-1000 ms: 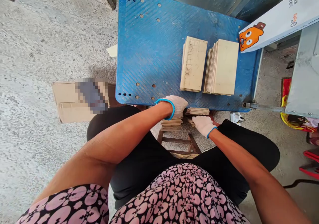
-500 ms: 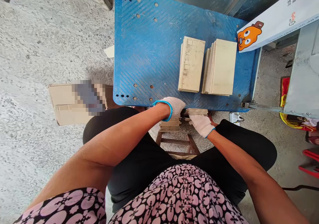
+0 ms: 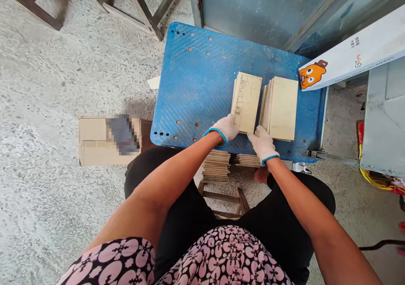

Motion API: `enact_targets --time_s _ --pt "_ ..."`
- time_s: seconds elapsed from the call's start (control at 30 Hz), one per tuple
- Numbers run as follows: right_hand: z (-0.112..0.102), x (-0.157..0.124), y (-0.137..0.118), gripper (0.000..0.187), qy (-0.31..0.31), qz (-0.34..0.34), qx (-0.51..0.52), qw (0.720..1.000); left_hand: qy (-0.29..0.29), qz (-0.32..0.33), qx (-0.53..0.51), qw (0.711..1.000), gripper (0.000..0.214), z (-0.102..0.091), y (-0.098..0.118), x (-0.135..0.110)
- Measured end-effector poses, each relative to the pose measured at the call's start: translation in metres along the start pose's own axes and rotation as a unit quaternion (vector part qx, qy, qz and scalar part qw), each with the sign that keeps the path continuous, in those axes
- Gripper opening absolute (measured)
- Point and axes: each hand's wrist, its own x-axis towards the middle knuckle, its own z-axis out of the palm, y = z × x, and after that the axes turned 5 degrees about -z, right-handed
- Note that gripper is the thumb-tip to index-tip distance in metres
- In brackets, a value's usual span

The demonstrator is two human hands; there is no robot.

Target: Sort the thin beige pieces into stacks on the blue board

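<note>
Two stacks of pale wooden boards lie on a blue ribbed platform (image 3: 196,74). My left hand (image 3: 225,128), in a white glove with a blue cuff, grips the near left corner of the left stack (image 3: 247,101). At that stack's near right corner is my gloved right hand (image 3: 262,143), fingers curled against its edge. The right stack (image 3: 281,107) lies just beside it, untouched. Below the platform's near edge, more thin boards (image 3: 217,166) are piled on a small wooden stand (image 3: 221,196) between my knees.
A cardboard box (image 3: 95,140) lies on the concrete floor at the left. A white box with an orange cartoon face (image 3: 351,59) juts over the platform's right corner. A grey metal machine (image 3: 384,120) stands at the right, a metal wall (image 3: 253,6) behind.
Both hands rose from the low board piles under the platform's edge up to the near end of the left stack on the platform. The view tilted forward.
</note>
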Motion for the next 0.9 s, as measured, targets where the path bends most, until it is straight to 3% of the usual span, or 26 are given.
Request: enact_targets --time_s 0.17,0.3,0.57,0.77,0.9 --pt "-0.002 0.014 -0.018 0.038 0.027 0.043 0.049 0.998 0.0 -0.026 -0.074 0.997 0.042 0.007 -0.002 0.013" --pt "-0.004 0.013 -0.027 0.041 0.03 0.068 0.047 0.996 0.019 -0.037 -0.115 0.993 0.032 0.013 -0.008 0.022" --pt "-0.004 0.011 -0.016 0.036 0.035 0.077 0.069 0.994 0.043 -0.061 -0.175 0.982 0.021 0.022 -0.011 0.024" --pt "-0.001 0.001 -0.012 0.042 0.039 0.074 0.103 0.991 0.025 -0.083 -0.159 0.983 0.03 0.02 -0.013 0.008" --pt "0.004 -0.005 -0.021 0.055 -0.024 0.132 0.245 0.96 0.036 -0.079 -0.179 0.98 0.04 0.017 -0.021 0.0"
